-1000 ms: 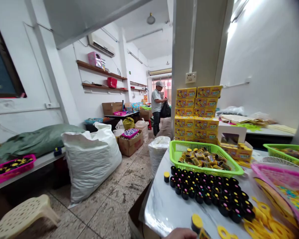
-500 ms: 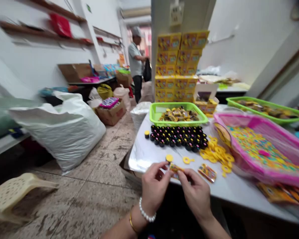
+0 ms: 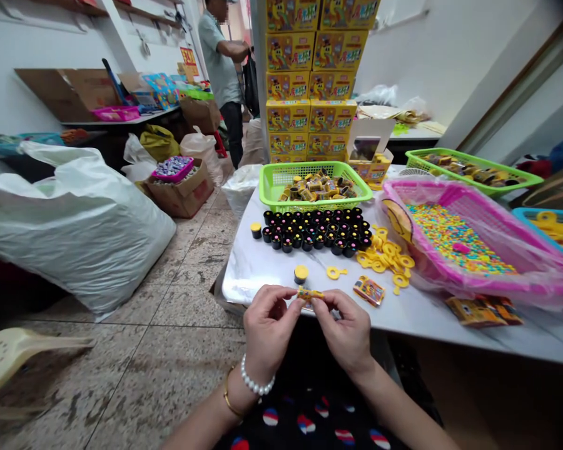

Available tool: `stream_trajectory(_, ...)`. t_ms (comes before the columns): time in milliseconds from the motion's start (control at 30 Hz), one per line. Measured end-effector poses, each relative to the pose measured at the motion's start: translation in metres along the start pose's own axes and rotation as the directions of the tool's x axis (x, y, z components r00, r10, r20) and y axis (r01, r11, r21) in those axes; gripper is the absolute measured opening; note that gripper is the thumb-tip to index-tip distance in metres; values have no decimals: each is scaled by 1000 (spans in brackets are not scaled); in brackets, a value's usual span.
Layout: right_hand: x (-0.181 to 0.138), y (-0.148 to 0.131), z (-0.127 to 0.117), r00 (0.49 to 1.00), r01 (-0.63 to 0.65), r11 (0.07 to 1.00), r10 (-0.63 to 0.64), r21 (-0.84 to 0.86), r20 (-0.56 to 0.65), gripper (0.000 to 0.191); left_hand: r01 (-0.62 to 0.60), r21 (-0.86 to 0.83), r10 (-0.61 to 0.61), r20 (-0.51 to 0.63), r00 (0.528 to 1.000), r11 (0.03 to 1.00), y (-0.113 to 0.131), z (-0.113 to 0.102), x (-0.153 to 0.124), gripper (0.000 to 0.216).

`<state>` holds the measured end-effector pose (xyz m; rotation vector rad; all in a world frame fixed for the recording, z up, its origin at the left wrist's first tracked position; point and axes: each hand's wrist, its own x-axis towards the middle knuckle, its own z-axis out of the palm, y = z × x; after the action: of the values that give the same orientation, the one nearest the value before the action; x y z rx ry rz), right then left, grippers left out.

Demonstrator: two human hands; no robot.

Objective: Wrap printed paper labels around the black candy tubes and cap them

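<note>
My left hand [image 3: 273,325] and my right hand [image 3: 344,325] meet at the table's front edge. Between thumbs and fingers, both pinch a small yellow printed wrapper [image 3: 310,294], one at each end. Just beyond stands a black cup with a yellow lid [image 3: 301,274]. To its right lies a single yellow ring with a short stem [image 3: 336,272]. A flat stack of printed wrappers [image 3: 369,291] rests right of my right hand. Farther back are rows of small black cups [image 3: 309,230] with coloured beads in them, and another yellow-lidded cup [image 3: 256,230] at their left end.
Yellow rings [image 3: 385,253] lie in a heap beside a pink basket [image 3: 443,275] of coloured beads. A green basket [image 3: 267,201] holds wrapped cups. Yellow boxes [image 3: 288,84] are stacked behind. A white sack [image 3: 122,231] and a stool [image 3: 9,356] stand left; a person [image 3: 223,69] stands behind.
The view has tilted down and shifted right, and is sharper. Both hands still hold the wrapper, now with it stretched level between the fingertips.
</note>
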<state>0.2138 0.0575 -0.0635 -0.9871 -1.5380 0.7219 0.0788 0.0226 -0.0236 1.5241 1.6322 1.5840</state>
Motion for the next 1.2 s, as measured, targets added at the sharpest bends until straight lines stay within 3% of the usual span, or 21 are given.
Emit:
stream_trajectory(267, 0, -7, 11, 997, 71, 997, -70, -11, 43, 10, 128, -24, -126, 71, 989, 991, -9, -14, -2, 11)
stream_trajectory(500, 6, -8, 22, 979, 195, 977, -188, -87, 83, 10, 113, 36, -113, 1, 994, 993, -16, -24, 2, 12)
stream_trajectory(633, 7, -6, 26, 977, 187, 979, -177, -84, 117, 10, 223, -64, -223, 14, 975, 973, -18, -27, 3, 12)
stream_trajectory(767, 5, -2, 29, 974, 159, 985, -146, -62, 173, 11, 429, -160, -415, 117, 902, 889, -16, -28, 5, 20)
stream_trajectory(900, 17, 1, 21, 951, 226, 974, -213, -35, 222, 7, 548, -240, -488, 269, 830, 801, -22, -30, 10, 25)
stream_trajectory(1000, 39, 6, 12, 944, 293, 943, -258, -159, 207, 22, 656, -326, -563, 340, 753, 681, -31, -33, 15, 30)
stream_trajectory(1100, 59, 15, 9, 897, 379, 877, -269, -294, 352, 34, 731, -402, -629, 374, 681, 552, -36, -34, 21, 35)
stream_trajectory(1200, 66, 25, 13, 876, 368, 884, -226, -288, 426, 27, 750, -471, -660, 381, 647, 464, -37, -34, 28, 36)
